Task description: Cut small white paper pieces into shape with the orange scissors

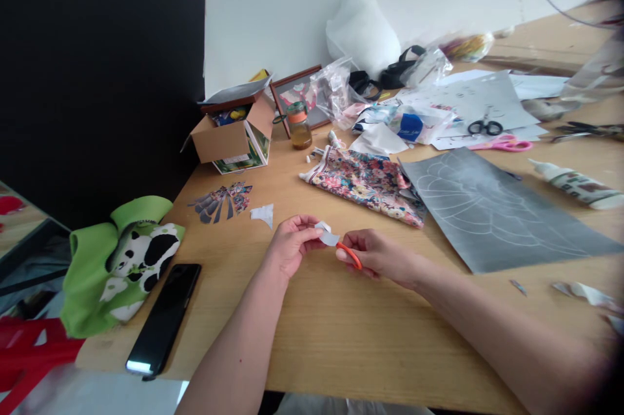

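Note:
My left hand [293, 244] pinches a small grey-and-white piece of paper [329, 239] between thumb and fingers, a little above the wooden table. Closed round orange-handled scissors [351, 256], my right hand [373, 252] meets the paper's right edge; the blades are hidden by the paper. To the left of my hands lies a white scrap [263, 214]. Beyond it, several patterned and grey cut strips [221, 201] are fanned out. A flowered cloth [365, 181] rests ahead of my right hand, and a grey sheet with white curved lines [497, 207] lies to its right.
A black phone [164, 317] and a green panda-print cloth [121, 265] lie at the left edge. Further back stand an open cardboard box [236, 138] and a lidded jar [298, 125]. Pink scissors [509, 143], black-handled scissors [485, 127] and a white glue bottle [578, 184] are on the right.

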`<state>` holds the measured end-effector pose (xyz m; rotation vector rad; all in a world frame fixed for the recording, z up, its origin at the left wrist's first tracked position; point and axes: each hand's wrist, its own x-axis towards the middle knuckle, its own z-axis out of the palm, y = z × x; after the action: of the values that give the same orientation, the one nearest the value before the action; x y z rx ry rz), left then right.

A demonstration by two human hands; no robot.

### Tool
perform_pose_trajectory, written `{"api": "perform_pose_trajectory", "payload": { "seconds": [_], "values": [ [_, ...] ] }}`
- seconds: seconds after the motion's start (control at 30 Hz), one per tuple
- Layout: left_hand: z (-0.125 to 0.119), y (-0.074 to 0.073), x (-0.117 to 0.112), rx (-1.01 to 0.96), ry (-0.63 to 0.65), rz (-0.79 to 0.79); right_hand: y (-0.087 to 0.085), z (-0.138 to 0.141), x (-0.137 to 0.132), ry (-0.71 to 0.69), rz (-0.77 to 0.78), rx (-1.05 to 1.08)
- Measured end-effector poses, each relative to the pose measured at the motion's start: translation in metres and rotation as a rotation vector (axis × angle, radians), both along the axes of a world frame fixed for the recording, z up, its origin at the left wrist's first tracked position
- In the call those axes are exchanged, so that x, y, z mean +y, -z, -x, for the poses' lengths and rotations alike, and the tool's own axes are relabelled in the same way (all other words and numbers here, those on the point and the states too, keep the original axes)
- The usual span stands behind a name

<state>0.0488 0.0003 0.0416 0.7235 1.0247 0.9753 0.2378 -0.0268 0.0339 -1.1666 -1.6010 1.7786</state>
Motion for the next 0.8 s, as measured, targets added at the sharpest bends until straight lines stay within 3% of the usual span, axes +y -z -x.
{"api": "perform_pose_trajectory", "payload": {
  "seconds": [0.8],
  "values": [
    [0.0023,-0.0021,-0.0001,0.058,0.016,-0.026,0.0021,-0.0013,0.0006,-0.014,0.023,0.001]
  ]
}}
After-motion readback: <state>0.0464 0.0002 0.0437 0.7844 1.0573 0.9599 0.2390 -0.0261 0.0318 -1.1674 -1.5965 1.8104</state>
